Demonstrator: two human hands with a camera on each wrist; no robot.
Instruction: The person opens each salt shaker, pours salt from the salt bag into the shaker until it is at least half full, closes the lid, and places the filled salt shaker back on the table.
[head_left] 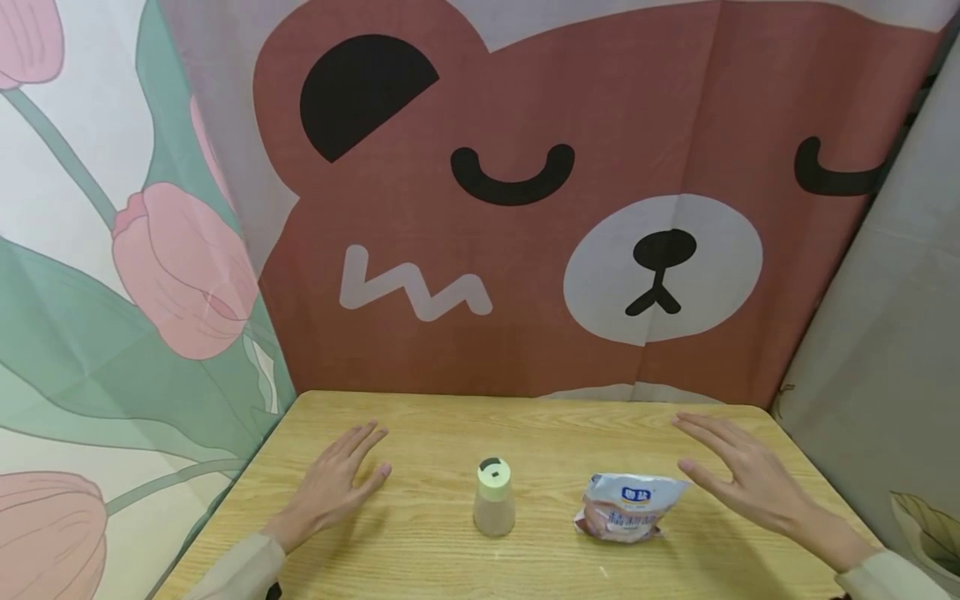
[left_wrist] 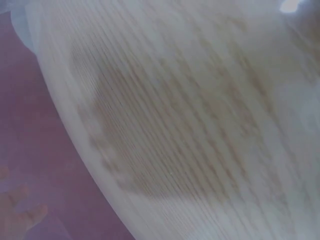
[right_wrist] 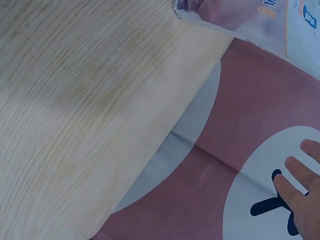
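Observation:
My left hand [head_left: 330,483] hovers over the table's left part, fingers extended and thumb apart, holding nothing. On the right, my right hand [head_left: 750,475] is held the same way, its thumb close to a white and pink printed plastic packet [head_left: 628,510]. That packet stands propped on the table, with a blue logo near its top. Left of it stands an upright shaker bottle [head_left: 494,512] with a clear body and a pale yellow-green cap; neither hand touches it. In the right wrist view the packet [right_wrist: 250,22] shows at the top, and fingers [right_wrist: 295,175] at the lower right.
The wooden table [head_left: 420,433] ends against a hanging cloth [head_left: 525,275] printed with a brown bear. A tulip-patterned cloth [head_left: 82,333] hangs on the left, and a pale cloth [head_left: 885,333] on the right.

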